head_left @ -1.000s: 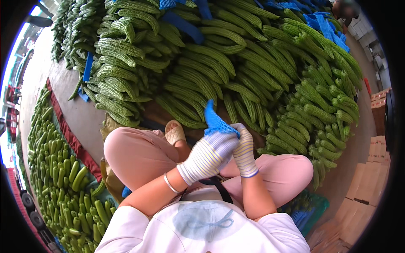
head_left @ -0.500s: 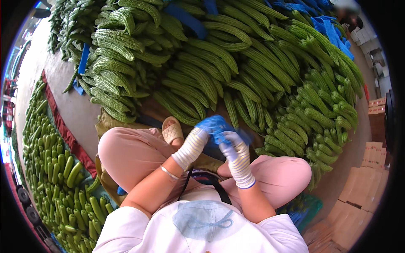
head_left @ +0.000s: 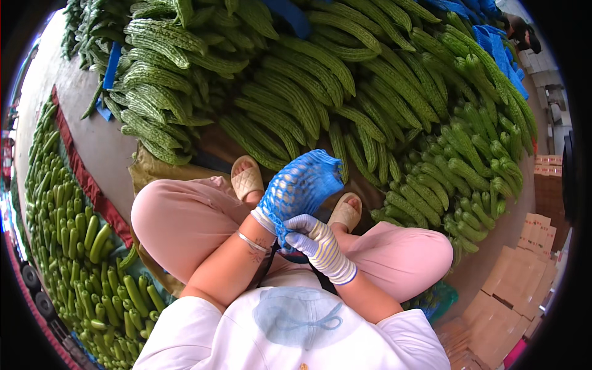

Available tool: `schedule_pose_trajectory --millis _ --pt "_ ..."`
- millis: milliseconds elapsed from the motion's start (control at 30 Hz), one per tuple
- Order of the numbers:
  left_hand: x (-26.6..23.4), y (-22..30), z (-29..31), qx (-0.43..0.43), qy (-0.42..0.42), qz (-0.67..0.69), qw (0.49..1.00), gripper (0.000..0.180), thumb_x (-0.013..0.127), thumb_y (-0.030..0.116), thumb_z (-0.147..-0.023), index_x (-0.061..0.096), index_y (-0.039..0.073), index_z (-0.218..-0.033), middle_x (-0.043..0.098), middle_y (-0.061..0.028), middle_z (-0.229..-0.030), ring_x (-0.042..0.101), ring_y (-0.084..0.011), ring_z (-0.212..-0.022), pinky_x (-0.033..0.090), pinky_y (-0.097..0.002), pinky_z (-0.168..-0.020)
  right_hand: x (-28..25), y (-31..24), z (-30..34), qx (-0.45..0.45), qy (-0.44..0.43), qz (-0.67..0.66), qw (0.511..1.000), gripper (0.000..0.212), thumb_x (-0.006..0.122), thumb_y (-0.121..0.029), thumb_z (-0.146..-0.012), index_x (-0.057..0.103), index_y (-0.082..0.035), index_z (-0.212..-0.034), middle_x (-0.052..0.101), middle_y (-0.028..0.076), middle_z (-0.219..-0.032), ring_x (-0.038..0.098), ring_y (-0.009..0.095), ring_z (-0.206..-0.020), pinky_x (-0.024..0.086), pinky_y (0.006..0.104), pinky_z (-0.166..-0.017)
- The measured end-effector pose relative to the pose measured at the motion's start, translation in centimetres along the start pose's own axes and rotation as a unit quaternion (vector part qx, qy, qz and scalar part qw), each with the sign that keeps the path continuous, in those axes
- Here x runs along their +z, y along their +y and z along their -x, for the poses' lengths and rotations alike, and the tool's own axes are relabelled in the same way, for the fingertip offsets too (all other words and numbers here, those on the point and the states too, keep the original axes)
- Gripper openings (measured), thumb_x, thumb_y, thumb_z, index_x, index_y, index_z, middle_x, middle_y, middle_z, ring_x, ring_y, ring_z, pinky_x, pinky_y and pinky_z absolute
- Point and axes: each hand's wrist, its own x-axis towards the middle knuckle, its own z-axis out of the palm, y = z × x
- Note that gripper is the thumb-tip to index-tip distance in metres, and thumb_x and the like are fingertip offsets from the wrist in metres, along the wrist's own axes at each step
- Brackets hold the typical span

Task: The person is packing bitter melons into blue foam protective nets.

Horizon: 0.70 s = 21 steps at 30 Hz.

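A blue mesh sleeve [head_left: 331, 180] is pulled over my left hand [head_left: 295, 183], down to about the wrist. Through the mesh shows a pale striped glove, the fingers stretched toward the sleeve's far end. My right hand [head_left: 317, 239], in a white, yellow and grey striped glove, pinches the bunched near edge of the sleeve beside my left wrist. Beyond both hands lies a large heap of green bitter melons [head_left: 290, 102], the nearest just past my sandals [head_left: 247, 179]; neither hand touches them.
More blue mesh sleeves [head_left: 490, 46] lie on the heap at the far right. Zucchini-like green vegetables [head_left: 105, 296] are spread at the left beside a dark red strip [head_left: 92, 176]. Cardboard boxes [head_left: 515, 280] stand at the right. A person [head_left: 523, 32] shows at the far right edge.
The blue mesh, bunched up between both hands before, is now drawn over my left hand. My right hand has come down and left to its edge at the wrist.
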Motion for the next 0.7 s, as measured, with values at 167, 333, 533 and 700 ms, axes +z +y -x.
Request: schedule_pose_trajectory --millis 167,333,533,700 --pt "1.2 -0.6 2.5 -0.218 0.026 0.759 0.612 0.049 0.046 0.025 -0.098 0.036 0.004 -0.141 0.031 -0.0114 -0.151 0.027 -0.0200 -0.139 0.022 -0.0356 -0.113 -1.0 -1.3 -1.2 0.031 -0.104 0.059 0.992 0.017 0.061 -0.004 -0.090 0.062 -0.001 -0.106 0.066 0.008 -0.091 0.062 0.012 -0.080 0.052 0.0261 -0.075" --pt "2.5 -1.2 2.3 -0.244 0.067 0.075 0.965 0.059 0.048 0.006 -0.089 0.027 -0.002 -0.143 0.030 -0.0290 -0.145 0.027 -0.0416 -0.137 0.024 -0.0439 -0.114 -7.2 -3.6 -7.1 -0.082 0.192 0.114 0.971 0.022 0.061 -0.023 -0.090 0.063 0.000 -0.090 0.067 0.005 -0.085 0.060 0.012 -0.074 0.049 0.0271 -0.069" --pt "7.4 -1.2 1.5 -0.178 -0.077 -0.207 0.959 0.008 0.058 0.005 -0.080 0.055 -0.003 -0.081 0.052 -0.0170 -0.085 0.053 -0.0369 -0.094 0.029 -0.0507 -0.110 -24.4 4.6 -15.6 0.098 0.446 0.662 0.595 0.054 0.071 -0.031 -0.080 0.048 -0.008 -0.123 0.061 0.015 -0.114 0.063 0.031 -0.099 0.048 0.0418 -0.092" --pt "4.7 1.8 0.9 -0.241 0.024 0.110 0.964 0.063 0.065 0.020 -0.079 0.040 -0.002 -0.132 0.041 -0.0353 -0.131 0.039 -0.0525 -0.122 0.040 -0.0545 -0.097 -23.4 2.0 -16.3 0.257 0.361 0.662 0.605 0.071 0.073 -0.036 -0.074 0.044 -0.009 -0.133 0.057 0.020 -0.123 0.054 0.036 -0.117 0.044 0.0469 -0.097"
